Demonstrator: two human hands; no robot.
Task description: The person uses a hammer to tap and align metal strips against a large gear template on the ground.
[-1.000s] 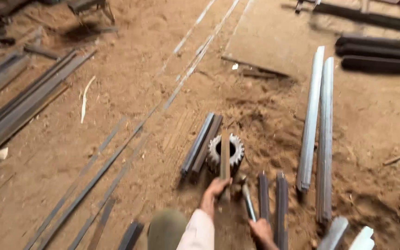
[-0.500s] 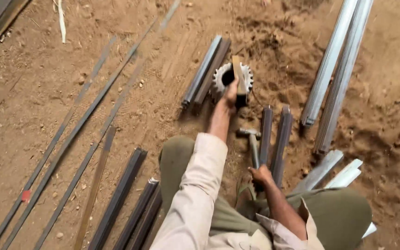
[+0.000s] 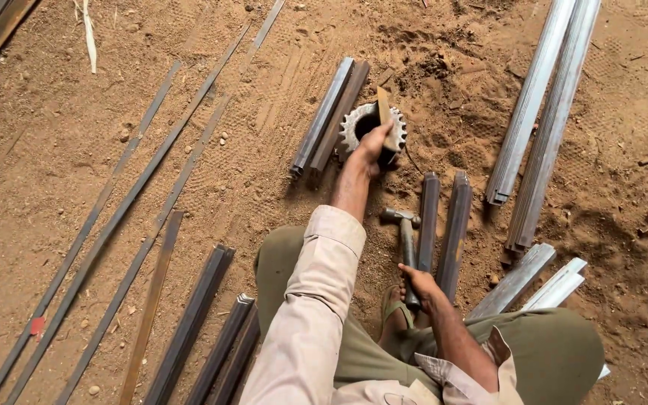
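Looking down from head height, a person squats on bare sandy ground (image 3: 211, 150) scattered with metal stock. Their left hand (image 3: 375, 142), arm stretched forward, has its grip closed around a short flat metal strip (image 3: 386, 120), which stands nearly upright inside the round hole of a toothed gear wheel (image 3: 373, 124) lying flat on the sand; the strip's long axis runs from the hole up and away from the person. Nearer the body, the right hand (image 3: 418, 285) has its grip closed on the handle of a hammer (image 3: 405, 240) whose head points away, toward the gear, and rests on the ground. Two dark steel bars (image 3: 330, 118) lie just left of the gear, and two more (image 3: 444, 225) lie beside the hammer, all pointing away. Long thin flat strips (image 3: 136, 195) run diagonally across the left, and pale angle sections (image 3: 541, 120) lie at the right.
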